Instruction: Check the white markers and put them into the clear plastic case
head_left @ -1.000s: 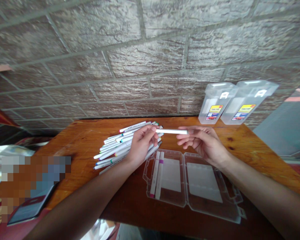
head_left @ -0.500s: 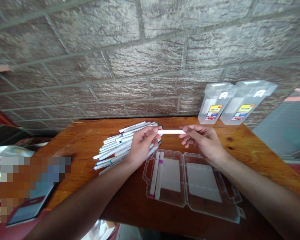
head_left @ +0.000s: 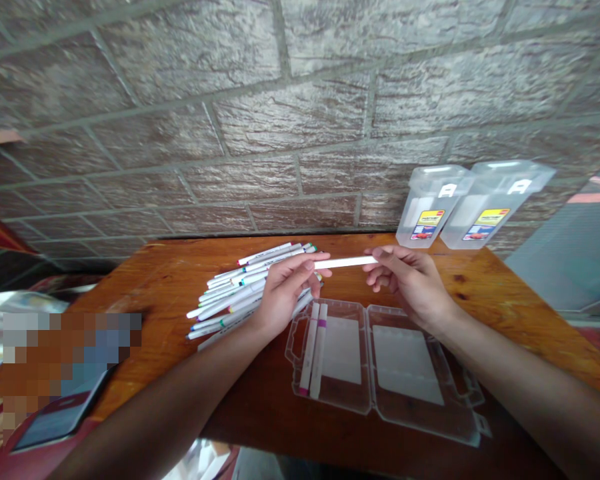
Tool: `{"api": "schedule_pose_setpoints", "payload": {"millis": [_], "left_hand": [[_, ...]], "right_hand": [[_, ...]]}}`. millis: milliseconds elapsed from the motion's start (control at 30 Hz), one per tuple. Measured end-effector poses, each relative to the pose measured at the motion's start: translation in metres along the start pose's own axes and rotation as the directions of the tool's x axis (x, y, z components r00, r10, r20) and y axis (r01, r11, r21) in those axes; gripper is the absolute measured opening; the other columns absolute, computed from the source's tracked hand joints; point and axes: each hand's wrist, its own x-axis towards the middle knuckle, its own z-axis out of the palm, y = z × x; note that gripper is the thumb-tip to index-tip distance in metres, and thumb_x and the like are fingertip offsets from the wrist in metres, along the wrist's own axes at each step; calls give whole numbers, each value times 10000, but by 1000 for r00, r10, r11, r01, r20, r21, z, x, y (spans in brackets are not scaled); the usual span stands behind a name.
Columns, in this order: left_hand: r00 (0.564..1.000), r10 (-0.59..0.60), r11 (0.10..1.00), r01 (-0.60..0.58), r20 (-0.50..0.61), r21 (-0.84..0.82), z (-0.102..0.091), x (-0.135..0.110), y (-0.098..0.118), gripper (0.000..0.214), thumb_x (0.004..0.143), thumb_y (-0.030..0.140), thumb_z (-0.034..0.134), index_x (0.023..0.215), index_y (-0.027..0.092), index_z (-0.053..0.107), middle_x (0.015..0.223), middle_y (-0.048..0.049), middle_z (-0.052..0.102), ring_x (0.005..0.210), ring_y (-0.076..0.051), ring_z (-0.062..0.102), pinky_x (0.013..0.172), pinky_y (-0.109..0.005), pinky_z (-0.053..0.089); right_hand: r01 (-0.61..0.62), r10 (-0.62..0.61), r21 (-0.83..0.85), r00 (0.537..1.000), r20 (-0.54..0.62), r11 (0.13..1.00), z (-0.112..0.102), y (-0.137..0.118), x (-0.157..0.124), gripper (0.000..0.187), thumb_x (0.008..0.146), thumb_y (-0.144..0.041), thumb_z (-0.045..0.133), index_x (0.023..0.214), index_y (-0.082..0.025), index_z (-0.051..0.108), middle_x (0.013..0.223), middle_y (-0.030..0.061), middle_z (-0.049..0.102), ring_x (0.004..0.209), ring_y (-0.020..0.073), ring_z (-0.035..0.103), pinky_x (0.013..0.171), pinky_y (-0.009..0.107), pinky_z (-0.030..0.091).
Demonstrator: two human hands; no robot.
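Between my two hands a white marker (head_left: 344,263) is held up roughly level, one end in each hand's fingers. My left hand (head_left: 286,283) pinches its left end, beside a loose pile of white markers (head_left: 230,299) with coloured tips. The other end sits between the thumb and fingers of my right hand (head_left: 405,277). Below them an unfolded clear plastic case (head_left: 367,360) lies on the table. In its left half rest two white markers (head_left: 316,350) with purple marks, side by side. Both ends of the held marker are covered by fingers.
Two clear plastic boxes (head_left: 475,207) with yellow labels stand at the back right of the wooden table (head_left: 155,280), near the brick wall (head_left: 250,153). A tablet or phone (head_left: 60,413), partly blurred out, lies at the lower left.
The held marker has tilted slightly, its right end now a little higher. My right hand has shifted slightly right, and the left hand's fingers have straightened somewhat.
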Motion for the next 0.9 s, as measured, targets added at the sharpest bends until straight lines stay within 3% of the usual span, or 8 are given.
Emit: {"api": "schedule_pose_setpoints", "payload": {"millis": [400, 767, 900], "left_hand": [[993, 27, 999, -30, 115, 26, -1, -3, 1, 292, 981, 313, 643, 1224, 215, 773, 1063, -119, 784, 595, -96, 596, 586, -259, 436], [993, 43, 977, -64, 107, 202, 2, -7, 4, 371, 945, 379, 699, 1258, 187, 753, 1064, -143, 798, 564, -97, 592, 554, -255, 440], [995, 45, 975, -64, 93, 212, 5, -7, 7, 361, 915, 361, 741, 1226, 180, 767, 1018, -137, 808, 539, -83, 576, 543, -242, 444]], "right_hand": [[-72, 73, 61, 997, -28, 996, 1, -1, 1, 343, 644, -401, 954, 778, -143, 772, 649, 35, 750, 473, 108, 648, 417, 181, 521], [-151, 155, 77, 986, -61, 986, 3, -4, 1, 437, 536, -433, 1001, 742, -124, 770, 608, 42, 743, 446, 104, 640, 396, 169, 523], [-169, 174, 85, 983, -56, 982, 2, -3, 2, 409, 554, -406, 997, 731, -128, 755, 607, 46, 744, 445, 105, 638, 397, 171, 522]]}}
